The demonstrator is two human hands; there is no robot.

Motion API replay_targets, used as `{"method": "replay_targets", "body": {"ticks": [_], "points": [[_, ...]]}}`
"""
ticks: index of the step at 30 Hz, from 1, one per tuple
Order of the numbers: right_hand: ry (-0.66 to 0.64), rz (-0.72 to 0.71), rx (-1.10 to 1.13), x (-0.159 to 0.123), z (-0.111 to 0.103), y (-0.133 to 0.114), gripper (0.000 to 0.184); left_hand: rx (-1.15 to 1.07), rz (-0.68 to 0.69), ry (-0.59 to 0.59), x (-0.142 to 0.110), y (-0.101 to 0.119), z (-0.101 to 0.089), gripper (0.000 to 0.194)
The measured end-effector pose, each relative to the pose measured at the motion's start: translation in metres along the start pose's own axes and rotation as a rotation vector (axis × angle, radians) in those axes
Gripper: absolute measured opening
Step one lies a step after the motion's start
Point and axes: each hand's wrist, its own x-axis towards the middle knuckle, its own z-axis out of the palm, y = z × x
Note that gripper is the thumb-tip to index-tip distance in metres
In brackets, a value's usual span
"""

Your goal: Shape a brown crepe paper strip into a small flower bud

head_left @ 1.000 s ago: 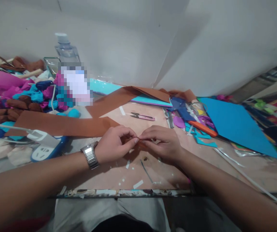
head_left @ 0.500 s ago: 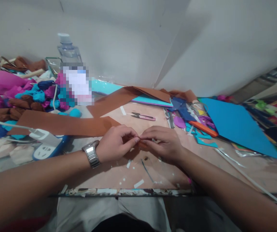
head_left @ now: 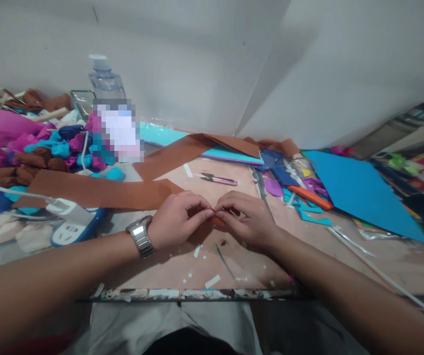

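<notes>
My left hand (head_left: 182, 217), with a metal watch (head_left: 140, 236) on its wrist, is closed in a pinch. Its fingertips meet those of my right hand (head_left: 249, 214), also pinched closed, over the middle of the table. A small orange-brown piece (head_left: 218, 222), which looks like the same material as the strips, shows under the right fingers. Most of it is hidden by the hands. Just behind them lie thread snips (head_left: 219, 179) with a pink handle. One brown strip (head_left: 97, 190) reaches to the left hand's knuckles; another folded brown strip (head_left: 178, 154) lies farther back.
At left are a white-and-blue power strip (head_left: 75, 230) with a plug, crumpled coloured bundles (head_left: 49, 143) and a clear bottle (head_left: 106, 81). At right lie a blue sheet (head_left: 363, 192), an orange cutter (head_left: 311, 197) and scraps. White paper bits dot the tabletop (head_left: 153, 276).
The right fingers have shifted slightly, and more of the orange-brown piece shows beneath them. The left hand stays almost in place.
</notes>
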Motion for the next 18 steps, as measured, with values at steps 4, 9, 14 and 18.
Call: {"method": "replay_targets", "body": {"ticks": [4, 9, 14, 18], "points": [[0.008, 0.040, -0.005, -0.0006, 0.0013, -0.0026, 0.007, 0.005, 0.007, 0.016, 0.0003, 0.0003, -0.0001, 0.017], [-0.021, 0.082, -0.005, 0.0000, 0.0007, -0.0072, 0.006, 0.025, 0.018, 0.016, 0.0008, 0.0009, 0.0002, 0.018], [-0.007, 0.104, -0.015, 0.0000, 0.0011, -0.0076, 0.006, 0.029, 0.031, 0.035, 0.0011, 0.0017, 0.0009, 0.018], [-0.001, 0.108, -0.021, 0.0002, 0.0012, -0.0080, 0.005, 0.050, 0.026, 0.037, 0.0018, 0.0017, 0.0008, 0.018]]}}
